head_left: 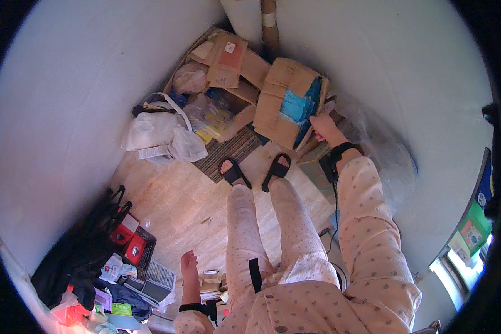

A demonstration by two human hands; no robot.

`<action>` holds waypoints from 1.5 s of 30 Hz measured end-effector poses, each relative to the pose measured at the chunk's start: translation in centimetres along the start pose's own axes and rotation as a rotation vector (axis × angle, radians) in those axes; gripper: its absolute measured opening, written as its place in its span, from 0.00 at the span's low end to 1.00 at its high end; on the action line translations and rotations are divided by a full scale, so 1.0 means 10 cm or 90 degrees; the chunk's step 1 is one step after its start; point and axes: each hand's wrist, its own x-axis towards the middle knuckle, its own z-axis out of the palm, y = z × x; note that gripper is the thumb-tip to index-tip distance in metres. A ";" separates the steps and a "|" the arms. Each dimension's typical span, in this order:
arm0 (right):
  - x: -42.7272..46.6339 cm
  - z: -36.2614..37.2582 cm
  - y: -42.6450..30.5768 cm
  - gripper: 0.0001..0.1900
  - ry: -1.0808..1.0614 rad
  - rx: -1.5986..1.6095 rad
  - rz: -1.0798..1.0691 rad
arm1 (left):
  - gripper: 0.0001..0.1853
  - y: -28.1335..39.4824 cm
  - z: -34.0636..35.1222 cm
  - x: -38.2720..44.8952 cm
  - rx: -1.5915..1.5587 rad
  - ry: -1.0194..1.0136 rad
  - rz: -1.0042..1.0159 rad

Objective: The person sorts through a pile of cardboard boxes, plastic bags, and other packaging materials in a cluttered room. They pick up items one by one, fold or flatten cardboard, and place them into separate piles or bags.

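Observation:
A cardboard box (275,89) stands against the back wall, its flaps partly spread. Tightly stacked blue packets (294,106) show through its gap. At the box's right edge, my right hand (326,128) has its fingers curled on the cardboard; the fingertips are partly hidden. A black strap with a small device (332,160) goes round that wrist. My left hand (189,264) hangs low beside my left leg, fingers loosely bent, with nothing visible in it. It too has a black wrist strap (196,308).
Left of the box lie an opened carton (227,58), white plastic bags (154,131) and a striped mat (229,152). Clear plastic wrap (384,150) leans on the right wall. Black fabric (75,246), a dark basket (148,246) and several bags crowd the lower left. A cable (336,221) hangs at my right.

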 end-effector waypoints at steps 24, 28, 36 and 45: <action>-2.60 -0.30 -0.30 0.18 -0.206 -0.073 -0.138 | 0.15 3.14 2.40 -0.86 0.521 -0.109 0.998; -2.84 -0.31 -0.45 0.15 -0.247 -0.192 -0.211 | 0.12 3.34 2.17 -0.90 0.647 -0.116 1.073; -2.95 -0.25 -0.57 0.18 -0.244 -0.280 -0.337 | 0.06 3.55 1.75 -0.71 0.625 0.014 0.986; -2.85 -0.27 -0.67 0.12 -0.206 -0.414 -0.535 | 0.09 3.37 1.82 -0.79 0.697 0.020 1.334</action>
